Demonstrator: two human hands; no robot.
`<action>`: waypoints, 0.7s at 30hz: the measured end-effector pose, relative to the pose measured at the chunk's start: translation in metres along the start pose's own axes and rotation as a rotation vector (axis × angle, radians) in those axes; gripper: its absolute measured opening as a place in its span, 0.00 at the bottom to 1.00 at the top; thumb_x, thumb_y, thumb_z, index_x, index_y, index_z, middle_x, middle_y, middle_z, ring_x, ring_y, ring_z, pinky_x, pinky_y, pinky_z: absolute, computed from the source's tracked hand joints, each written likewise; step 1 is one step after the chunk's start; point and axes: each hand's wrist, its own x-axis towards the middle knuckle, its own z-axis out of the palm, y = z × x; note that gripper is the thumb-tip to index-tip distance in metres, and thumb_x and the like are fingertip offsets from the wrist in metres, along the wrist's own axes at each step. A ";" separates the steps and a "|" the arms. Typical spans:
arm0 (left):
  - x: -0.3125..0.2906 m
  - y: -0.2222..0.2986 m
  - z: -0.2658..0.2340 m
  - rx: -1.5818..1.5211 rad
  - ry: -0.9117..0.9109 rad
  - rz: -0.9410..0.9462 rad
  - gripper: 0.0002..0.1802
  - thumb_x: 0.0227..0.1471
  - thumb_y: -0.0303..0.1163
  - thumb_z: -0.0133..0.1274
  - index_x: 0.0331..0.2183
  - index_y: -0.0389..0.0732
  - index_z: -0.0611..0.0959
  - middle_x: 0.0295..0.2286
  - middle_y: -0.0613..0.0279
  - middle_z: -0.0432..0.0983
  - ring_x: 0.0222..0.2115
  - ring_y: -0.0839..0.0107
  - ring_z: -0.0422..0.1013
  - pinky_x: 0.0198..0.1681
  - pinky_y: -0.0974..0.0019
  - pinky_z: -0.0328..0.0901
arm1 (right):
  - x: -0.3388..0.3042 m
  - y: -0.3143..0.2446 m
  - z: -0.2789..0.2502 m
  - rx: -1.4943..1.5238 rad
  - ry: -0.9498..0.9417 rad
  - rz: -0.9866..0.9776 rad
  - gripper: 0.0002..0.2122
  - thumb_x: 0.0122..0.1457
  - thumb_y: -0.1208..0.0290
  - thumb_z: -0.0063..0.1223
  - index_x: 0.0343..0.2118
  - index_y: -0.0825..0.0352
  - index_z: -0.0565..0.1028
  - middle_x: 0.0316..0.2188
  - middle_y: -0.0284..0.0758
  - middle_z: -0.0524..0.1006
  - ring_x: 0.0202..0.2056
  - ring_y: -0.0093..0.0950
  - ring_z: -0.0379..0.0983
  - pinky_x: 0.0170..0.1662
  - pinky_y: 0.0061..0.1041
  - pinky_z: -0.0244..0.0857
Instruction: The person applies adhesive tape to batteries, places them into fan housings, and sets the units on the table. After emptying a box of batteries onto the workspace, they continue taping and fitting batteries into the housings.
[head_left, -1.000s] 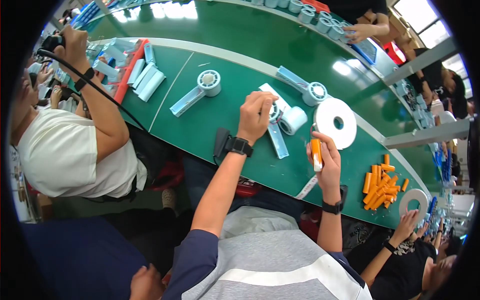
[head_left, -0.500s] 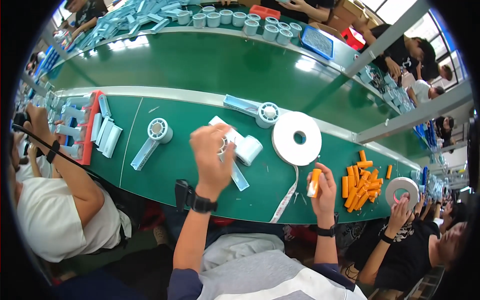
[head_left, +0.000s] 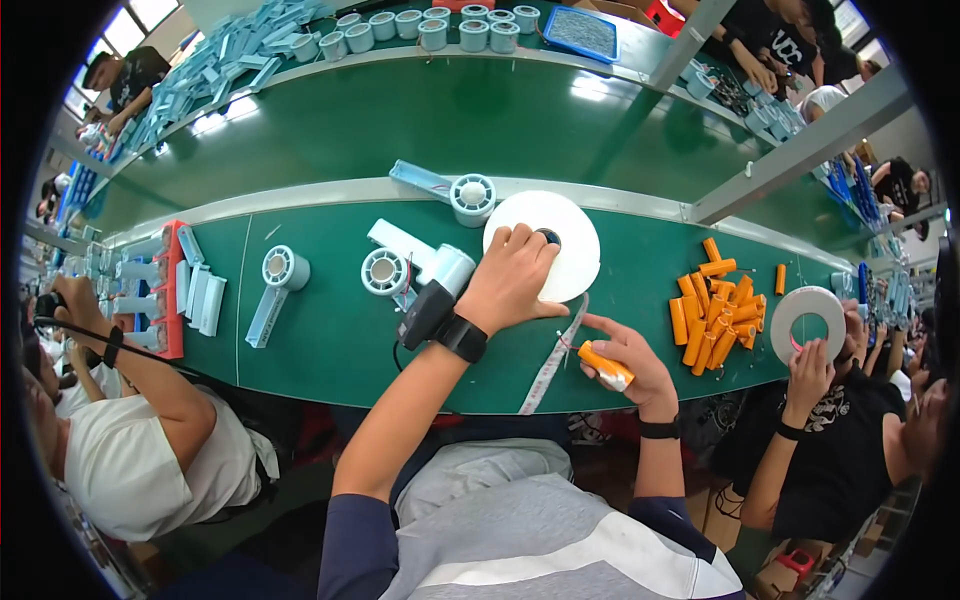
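My left hand grips the large white roll of tape, its fingers over the face near the hub and its thumb at the lower edge. A loose strip of tape runs from the roll towards the table's near edge. In my right hand is an orange cylindrical battery with thin wires at one end and a whitish patch at the other. The right index finger reaches towards the strip; whether it touches is unclear. Left of the roll lie light-blue housings with round barrels and handles, partly behind my left wrist.
A pile of orange batteries lies to the right. Beyond it, a neighbour's hand holds another tape roll. At left are a single housing and a red rack of blue parts. A metal post slants across the right.
My left hand has moved right from the housings onto the tape roll. My right hand has brought the battery left towards the strip and tilted it. The view has shifted.
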 end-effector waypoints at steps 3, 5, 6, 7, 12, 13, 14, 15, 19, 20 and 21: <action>-0.014 0.011 0.009 -0.042 0.163 -0.055 0.40 0.29 0.54 0.70 0.43 0.40 0.79 0.41 0.61 0.72 0.48 0.60 0.64 0.53 0.54 0.55 | 0.005 -0.008 -0.004 0.123 -0.034 0.034 0.15 0.63 0.69 0.53 0.47 0.76 0.72 0.26 0.36 0.79 0.25 0.18 0.72 0.26 0.15 0.64; -0.024 0.014 0.008 -0.032 0.216 -0.034 0.39 0.29 0.54 0.70 0.42 0.40 0.79 0.41 0.61 0.72 0.48 0.60 0.64 0.52 0.55 0.55 | 0.021 -0.001 -0.032 0.112 -0.179 0.099 0.15 0.63 0.67 0.52 0.46 0.75 0.73 0.27 0.38 0.77 0.26 0.20 0.73 0.29 0.16 0.66; -0.028 0.016 0.008 -0.030 0.243 -0.023 0.39 0.29 0.54 0.70 0.41 0.40 0.79 0.41 0.61 0.72 0.48 0.60 0.64 0.52 0.55 0.55 | 0.025 0.005 -0.040 0.106 -0.249 0.132 0.16 0.63 0.66 0.52 0.46 0.74 0.74 0.27 0.38 0.77 0.27 0.21 0.73 0.31 0.17 0.67; -0.030 0.014 0.007 -0.028 0.250 -0.029 0.39 0.29 0.54 0.70 0.41 0.40 0.79 0.41 0.61 0.72 0.48 0.60 0.64 0.52 0.55 0.55 | 0.028 0.010 -0.042 0.098 -0.253 0.134 0.16 0.63 0.66 0.52 0.46 0.74 0.74 0.27 0.38 0.77 0.27 0.21 0.73 0.31 0.17 0.67; -0.030 0.007 0.004 0.058 0.191 -0.068 0.40 0.28 0.52 0.71 0.42 0.40 0.78 0.40 0.59 0.72 0.48 0.59 0.63 0.51 0.54 0.54 | 0.010 0.028 -0.034 -0.160 -0.185 0.073 0.15 0.64 0.67 0.51 0.45 0.75 0.74 0.30 0.37 0.78 0.29 0.21 0.74 0.33 0.17 0.68; -0.027 0.009 0.002 0.036 0.234 -0.115 0.40 0.28 0.51 0.72 0.42 0.39 0.78 0.40 0.59 0.73 0.48 0.58 0.63 0.51 0.53 0.54 | 0.001 0.027 -0.030 -0.155 -0.183 0.052 0.14 0.64 0.68 0.52 0.44 0.76 0.74 0.30 0.37 0.79 0.30 0.21 0.74 0.33 0.17 0.68; -0.026 0.009 0.001 0.013 0.274 -0.162 0.40 0.28 0.49 0.73 0.43 0.39 0.77 0.40 0.59 0.73 0.48 0.58 0.63 0.52 0.53 0.54 | -0.007 0.026 -0.026 -0.147 -0.182 0.032 0.13 0.64 0.70 0.52 0.43 0.76 0.74 0.31 0.36 0.79 0.31 0.21 0.75 0.33 0.17 0.68; -0.028 0.011 -0.001 0.014 0.279 -0.158 0.40 0.28 0.49 0.73 0.43 0.39 0.77 0.40 0.59 0.73 0.48 0.58 0.63 0.52 0.53 0.54 | -0.016 0.024 -0.027 -0.150 -0.181 0.026 0.13 0.64 0.70 0.52 0.43 0.76 0.74 0.31 0.36 0.79 0.31 0.21 0.75 0.33 0.17 0.68; -0.038 0.025 -0.011 -0.178 0.518 -0.335 0.40 0.27 0.41 0.74 0.44 0.38 0.75 0.38 0.57 0.73 0.45 0.57 0.66 0.48 0.54 0.59 | -0.040 0.012 -0.043 -0.086 0.115 -0.277 0.11 0.65 0.71 0.51 0.44 0.74 0.74 0.32 0.34 0.79 0.31 0.23 0.75 0.37 0.18 0.69; -0.040 0.030 -0.012 -0.272 0.546 -0.332 0.41 0.26 0.39 0.74 0.44 0.37 0.75 0.38 0.56 0.73 0.43 0.56 0.66 0.46 0.54 0.60 | -0.033 0.010 -0.049 -0.264 0.241 -0.393 0.11 0.65 0.71 0.50 0.45 0.73 0.74 0.32 0.33 0.78 0.31 0.23 0.75 0.36 0.18 0.68; -0.042 0.034 -0.012 -0.367 0.574 -0.331 0.41 0.26 0.37 0.74 0.45 0.36 0.74 0.38 0.55 0.73 0.41 0.56 0.67 0.44 0.55 0.62 | -0.023 0.008 -0.055 -0.446 0.365 -0.506 0.10 0.66 0.72 0.50 0.45 0.73 0.73 0.32 0.32 0.77 0.31 0.22 0.74 0.35 0.19 0.68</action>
